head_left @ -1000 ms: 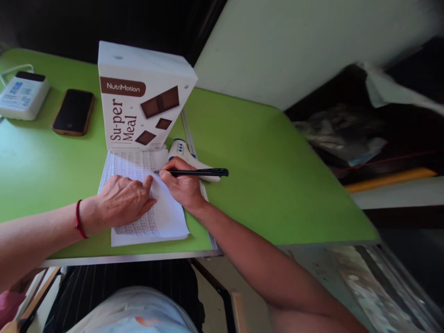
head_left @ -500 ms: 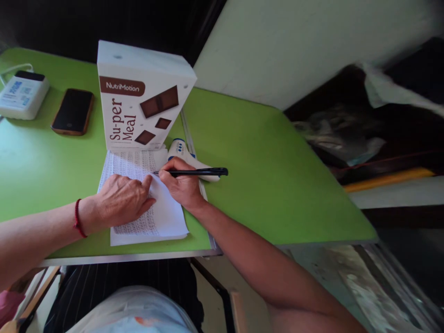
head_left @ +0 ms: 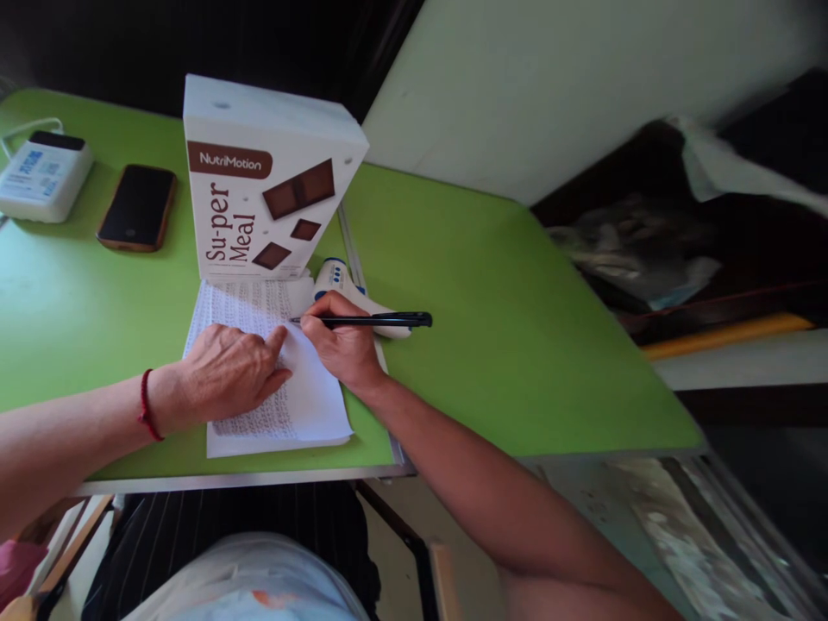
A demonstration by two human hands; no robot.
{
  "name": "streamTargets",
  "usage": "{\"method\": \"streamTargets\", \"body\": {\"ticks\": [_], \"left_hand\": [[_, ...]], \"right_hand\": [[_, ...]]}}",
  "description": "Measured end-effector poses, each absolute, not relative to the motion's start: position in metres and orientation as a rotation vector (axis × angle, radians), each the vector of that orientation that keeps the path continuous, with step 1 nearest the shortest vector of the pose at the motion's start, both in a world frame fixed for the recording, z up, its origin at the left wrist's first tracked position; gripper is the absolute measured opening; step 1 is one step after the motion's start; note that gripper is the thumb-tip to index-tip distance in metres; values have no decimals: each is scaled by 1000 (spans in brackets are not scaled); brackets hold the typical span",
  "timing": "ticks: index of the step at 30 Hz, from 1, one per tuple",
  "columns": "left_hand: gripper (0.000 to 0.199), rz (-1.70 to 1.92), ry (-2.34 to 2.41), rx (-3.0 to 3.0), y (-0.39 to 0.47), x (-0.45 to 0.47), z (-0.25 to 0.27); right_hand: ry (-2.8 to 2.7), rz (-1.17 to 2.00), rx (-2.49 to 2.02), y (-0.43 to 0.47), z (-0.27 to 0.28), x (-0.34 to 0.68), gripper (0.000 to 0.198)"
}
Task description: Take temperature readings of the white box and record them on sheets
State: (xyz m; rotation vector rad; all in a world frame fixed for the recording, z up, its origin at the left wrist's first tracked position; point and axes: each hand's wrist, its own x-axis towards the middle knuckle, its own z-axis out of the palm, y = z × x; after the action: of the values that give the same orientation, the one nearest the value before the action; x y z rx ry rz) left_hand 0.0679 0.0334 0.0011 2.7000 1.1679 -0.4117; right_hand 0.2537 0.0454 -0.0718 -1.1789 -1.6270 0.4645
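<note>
On green bench (head_left: 485,345), paper sheet (head_left: 314,397) looks part-written, right side blank; right hand (head_left: 342,345) fingers pinching black pen (head_left: 394,320), left hand (head_left: 226,371) fingers loosely extended, empty; pen contact unclear.

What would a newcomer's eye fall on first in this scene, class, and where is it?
Probably the tall white box with brown shapes, standing upright at the far end of the written paper on the bright green table. Nearer the viewer, the right hand holds a black pen with its tip at the paper, and the left hand rests on the writing, a red bracelet around its wrist.
</note>
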Motion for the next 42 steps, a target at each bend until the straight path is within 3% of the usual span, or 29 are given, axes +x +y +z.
{"method": "streamTargets", "body": {"ticks": [42], "left_hand": [[50, -392, 1183, 2728, 34, 68, 1]], "right_hand": [[-1622, 485, -1224, 46, -69, 257, 17]]}}
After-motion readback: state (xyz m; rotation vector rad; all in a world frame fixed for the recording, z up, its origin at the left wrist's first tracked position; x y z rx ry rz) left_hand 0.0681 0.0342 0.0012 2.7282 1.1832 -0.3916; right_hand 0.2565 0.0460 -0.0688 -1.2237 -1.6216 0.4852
